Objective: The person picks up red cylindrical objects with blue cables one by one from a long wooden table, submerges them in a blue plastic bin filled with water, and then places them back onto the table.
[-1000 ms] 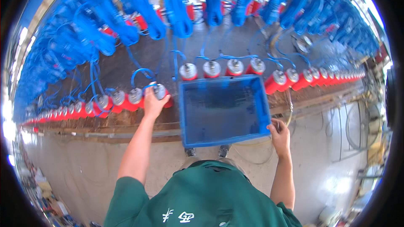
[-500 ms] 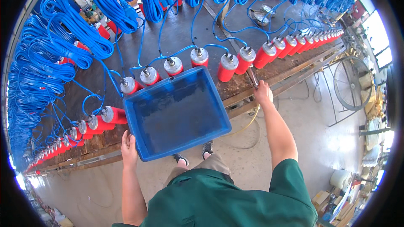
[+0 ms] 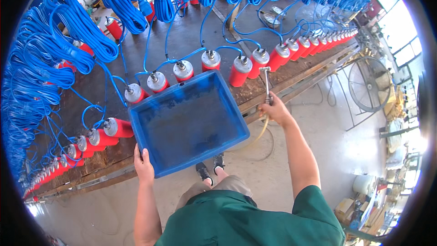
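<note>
My right hand [image 3: 274, 108] is closed around the handle of a slim metal wand [image 3: 267, 81] with a T-shaped head and a yellowish hose [image 3: 262, 133] trailing from it. The wand's head points up toward the red cylinders with metal caps [image 3: 240, 71] along the table edge. A blue plastic tray [image 3: 200, 158], its dark bottom wet-looking or stained, juts out over the front edge. Beside the tray's lower left side is my left hand [image 3: 144, 167], fingers stretched and thumb apart, at or against the outer wall; exact contact is unclear.
Coiled blue cables [image 3: 77, 18] with plugs crowd the far and left sides of the dark table [image 3: 191, 28]; their leads run to the cylinders. Small round metal dishes [image 3: 270, 18] lie farther back. A spoked wheel [image 3: 368, 84] stands off to the right, with clutter beyond.
My right hand has drawn back toward me and left, bringing the wand off the table edge into plain view. My left hand stays by the tray; the whole view has shifted slightly.
</note>
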A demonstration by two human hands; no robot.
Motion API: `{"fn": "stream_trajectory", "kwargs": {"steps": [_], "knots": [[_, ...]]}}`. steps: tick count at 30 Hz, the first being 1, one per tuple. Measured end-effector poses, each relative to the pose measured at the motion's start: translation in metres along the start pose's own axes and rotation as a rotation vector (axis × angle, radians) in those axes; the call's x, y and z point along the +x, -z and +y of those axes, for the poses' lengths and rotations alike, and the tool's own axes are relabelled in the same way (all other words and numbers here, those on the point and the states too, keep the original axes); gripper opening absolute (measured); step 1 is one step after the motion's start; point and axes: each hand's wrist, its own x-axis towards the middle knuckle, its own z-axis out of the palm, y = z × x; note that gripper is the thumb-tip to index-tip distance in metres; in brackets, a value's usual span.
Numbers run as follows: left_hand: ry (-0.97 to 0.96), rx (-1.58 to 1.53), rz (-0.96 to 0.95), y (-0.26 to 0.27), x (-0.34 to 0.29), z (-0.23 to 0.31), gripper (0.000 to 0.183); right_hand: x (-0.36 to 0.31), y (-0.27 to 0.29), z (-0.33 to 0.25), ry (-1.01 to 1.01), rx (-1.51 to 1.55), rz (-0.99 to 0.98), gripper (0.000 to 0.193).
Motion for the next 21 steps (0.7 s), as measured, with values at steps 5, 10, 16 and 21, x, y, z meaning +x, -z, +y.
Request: {"fn": "stream_trajectory", "kwargs": {"steps": [5,10,16,21], "knots": [[-0.012,-0.152,-0.031,-0.014,-0.002,0.016,0.077,-0.046,-0.068,-0.038,0.091,-0.111,0.064,0.033],[-0.016,-0.274,-0.072,-0.012,-0.001,0.014,0.080,-0.066,-0.101,-0.044,0.164,-0.548,0.170,0.050],[0.156,-0.560,-0.090,-0.013,-0.005,0.042,0.082,-0.070,-0.104,-0.035,0.143,-0.534,0.176,0.043],[0.181,-0.614,-0.145,-0.015,-0.008,0.038,0.085,-0.077,-0.095,-0.009,0.190,-0.399,0.172,0.040]]}}
